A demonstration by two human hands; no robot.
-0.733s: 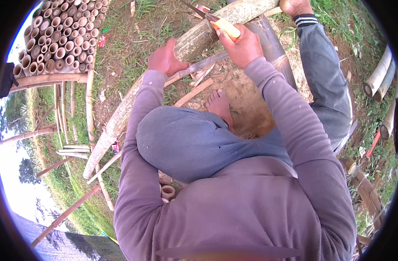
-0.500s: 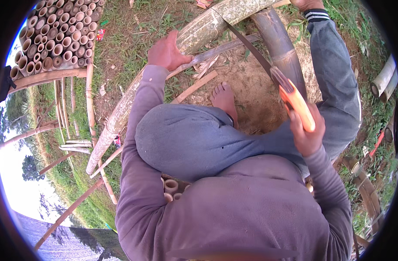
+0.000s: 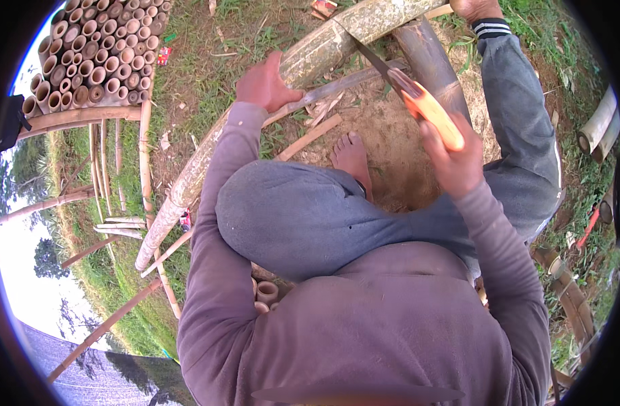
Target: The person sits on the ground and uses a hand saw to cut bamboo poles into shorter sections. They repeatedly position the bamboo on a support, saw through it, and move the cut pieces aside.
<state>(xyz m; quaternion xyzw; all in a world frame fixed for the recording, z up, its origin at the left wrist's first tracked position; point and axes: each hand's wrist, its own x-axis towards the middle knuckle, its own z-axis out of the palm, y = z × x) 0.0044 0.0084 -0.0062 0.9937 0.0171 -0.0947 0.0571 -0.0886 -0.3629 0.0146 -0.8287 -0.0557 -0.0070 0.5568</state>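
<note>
A long, mottled bamboo pole [image 3: 323,54] runs slantwise from the lower left to the top. My left hand [image 3: 264,84] grips it from above, thumb out to the side and fingers partly hidden behind the pole. In my right hand [image 3: 457,154] is a handsaw [image 3: 435,118] with an orange handle, my fingers wrapped round the grip. Its dark blade slants up and left, the tip end lying across the pole beyond my left hand. A darker, thick bamboo piece [image 3: 432,64] lies under the pole's far part.
My bare left foot [image 3: 350,155] stands on sawdust-covered ground; my other foot [image 3: 476,8] is by the pole at the top. Several cut bamboo tubes [image 3: 86,68] are stacked on a bamboo rack at far left. Split bamboo strips [image 3: 310,137] lie near. More poles [image 3: 598,125] lie right.
My right hand has pushed the saw forward, up and to the left, so less blade shows on the near side of the pole. My left hand stays on the pole.
</note>
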